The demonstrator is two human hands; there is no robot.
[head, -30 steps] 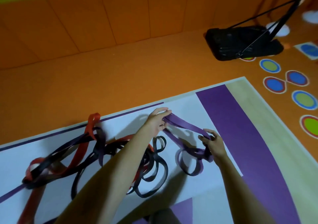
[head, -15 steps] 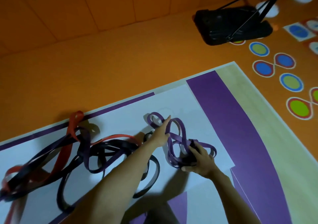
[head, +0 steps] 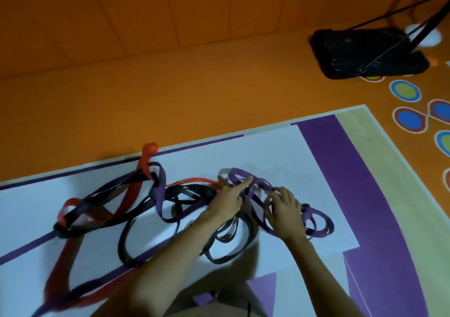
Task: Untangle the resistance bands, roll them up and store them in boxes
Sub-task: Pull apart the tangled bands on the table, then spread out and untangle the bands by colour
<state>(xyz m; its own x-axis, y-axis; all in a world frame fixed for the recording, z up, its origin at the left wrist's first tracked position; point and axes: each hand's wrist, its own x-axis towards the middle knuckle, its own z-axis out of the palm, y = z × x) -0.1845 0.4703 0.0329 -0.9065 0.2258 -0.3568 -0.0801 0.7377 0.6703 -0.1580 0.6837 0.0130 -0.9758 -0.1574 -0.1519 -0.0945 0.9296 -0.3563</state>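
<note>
The tangle of bands lies on the white and purple mat [head: 280, 151] in front of me, spread from its left edge to about the middle. Furthest left, the red band [head: 143, 164] runs from the near left part of the mat up toward the far edge, where its top loop pokes just over onto the orange floor [head: 170, 97]. The black bands [head: 123, 243] are woven through it in wide loops, and a darker purple strip [head: 159, 185] crosses them near the far edge. My left hand [head: 227, 201] reaches over the black loops at the middle of the mat. Its first finger is stretched out straight and lies against the far loop of the purple band [head: 239, 172]. The other fingers are tucked out of sight, so I cannot tell whether they pinch anything. Just to the right, my right hand [head: 286, 213] sits palm down on the heap of purple coils, fingers bent over them and gripping the bundle against the mat. More purple loops spill out past its right side onto the white patch. Further right the mat turns to a broad purple stripe and then a pale border. Beyond the far right corner, on the floor, stands a black stand base [head: 365, 53], with coloured circles [head: 405, 90] just beside it.
</note>
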